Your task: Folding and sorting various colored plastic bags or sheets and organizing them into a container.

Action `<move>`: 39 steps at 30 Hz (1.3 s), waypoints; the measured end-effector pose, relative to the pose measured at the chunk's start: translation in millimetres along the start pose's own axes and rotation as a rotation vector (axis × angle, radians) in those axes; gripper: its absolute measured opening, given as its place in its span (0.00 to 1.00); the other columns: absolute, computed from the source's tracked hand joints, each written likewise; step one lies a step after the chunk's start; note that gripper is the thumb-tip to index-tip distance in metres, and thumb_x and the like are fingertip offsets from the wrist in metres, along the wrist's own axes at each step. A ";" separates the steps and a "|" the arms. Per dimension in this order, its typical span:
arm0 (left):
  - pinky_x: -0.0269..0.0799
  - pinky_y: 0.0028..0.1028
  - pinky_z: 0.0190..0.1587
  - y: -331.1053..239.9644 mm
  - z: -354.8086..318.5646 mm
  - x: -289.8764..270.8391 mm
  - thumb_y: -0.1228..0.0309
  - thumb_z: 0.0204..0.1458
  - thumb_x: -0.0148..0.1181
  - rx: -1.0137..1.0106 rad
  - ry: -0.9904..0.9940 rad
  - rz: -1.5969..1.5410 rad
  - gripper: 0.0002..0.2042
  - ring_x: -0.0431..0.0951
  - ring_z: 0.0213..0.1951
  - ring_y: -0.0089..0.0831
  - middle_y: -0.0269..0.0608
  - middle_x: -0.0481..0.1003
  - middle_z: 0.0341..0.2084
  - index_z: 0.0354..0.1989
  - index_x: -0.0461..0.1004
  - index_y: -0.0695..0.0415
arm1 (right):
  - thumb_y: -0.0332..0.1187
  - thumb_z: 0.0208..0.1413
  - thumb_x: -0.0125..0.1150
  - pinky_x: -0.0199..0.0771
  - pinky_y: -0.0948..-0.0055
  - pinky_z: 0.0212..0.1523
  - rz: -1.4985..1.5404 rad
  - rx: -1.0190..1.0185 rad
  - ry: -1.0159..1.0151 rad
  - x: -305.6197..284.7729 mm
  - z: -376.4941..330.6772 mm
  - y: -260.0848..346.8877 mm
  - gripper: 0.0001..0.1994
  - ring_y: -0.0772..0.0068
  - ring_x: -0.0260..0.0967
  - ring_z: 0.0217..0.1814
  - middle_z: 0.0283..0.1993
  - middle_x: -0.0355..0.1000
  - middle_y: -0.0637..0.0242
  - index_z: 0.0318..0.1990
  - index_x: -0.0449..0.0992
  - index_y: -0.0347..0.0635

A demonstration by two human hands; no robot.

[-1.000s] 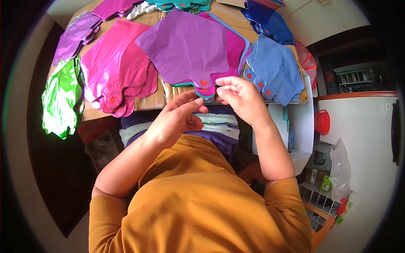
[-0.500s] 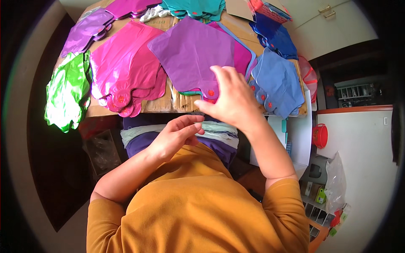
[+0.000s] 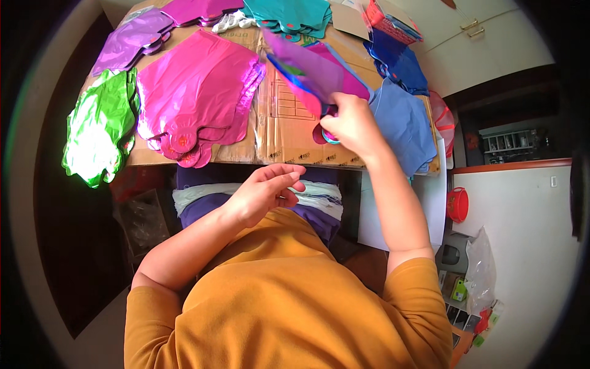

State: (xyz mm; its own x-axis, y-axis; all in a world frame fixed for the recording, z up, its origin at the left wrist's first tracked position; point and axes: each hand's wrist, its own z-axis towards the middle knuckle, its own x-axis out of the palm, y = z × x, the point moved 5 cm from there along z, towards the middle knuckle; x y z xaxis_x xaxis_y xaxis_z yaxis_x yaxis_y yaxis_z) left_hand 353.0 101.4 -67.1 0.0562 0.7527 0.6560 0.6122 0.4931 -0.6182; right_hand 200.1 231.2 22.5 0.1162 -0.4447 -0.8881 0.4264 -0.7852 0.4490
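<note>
My right hand [image 3: 356, 126] is closed on the lower, rounded end of a stack of flat foil balloons [image 3: 305, 77] in purple, pink and blue. That stack is tilted up off the cardboard surface, its far part smeared by motion. My left hand [image 3: 267, 192] hangs in front of the near edge, fingers loosely bent and nothing seen in them. To the left lies a pile of glossy pink foil balloons [image 3: 196, 92] with rounded tabs toward me. A pile of dull blue balloons [image 3: 402, 123] lies beside my right hand, partly behind the wrist.
Green foil balloons [image 3: 98, 129] lie at the left edge, purple ones [image 3: 132, 40] behind them. Teal balloons [image 3: 292, 15] and a white glove-like bundle [image 3: 233, 20] sit at the back. Dark blue balloons [image 3: 396, 58] lie far right. Bare cardboard [image 3: 289, 132] shows in front of me.
My right hand has gone from open above the purple stack to gripping it. The stack is raised and tilted, baring the cardboard beneath. My left hand has hardly moved.
</note>
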 end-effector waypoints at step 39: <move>0.74 0.33 0.51 -7.6 17.1 8.0 0.75 0.60 0.46 0.355 0.223 -0.506 0.09 0.76 0.41 0.27 0.39 0.75 0.39 0.45 0.71 0.61 | 0.24 0.37 0.70 0.67 0.62 0.58 0.130 -0.454 0.109 1.8 -91.9 20.4 0.32 0.56 0.66 0.57 0.56 0.70 0.60 0.57 0.72 0.44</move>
State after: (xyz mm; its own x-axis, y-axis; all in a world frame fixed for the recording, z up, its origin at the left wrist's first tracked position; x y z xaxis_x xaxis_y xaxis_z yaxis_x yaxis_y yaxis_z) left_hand 335.2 111.1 -64.6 0.0154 0.2998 0.9539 0.3104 0.9054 -0.2896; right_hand 291.4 254.0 21.1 0.2777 -0.4601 -0.8433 0.7477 -0.4476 0.4904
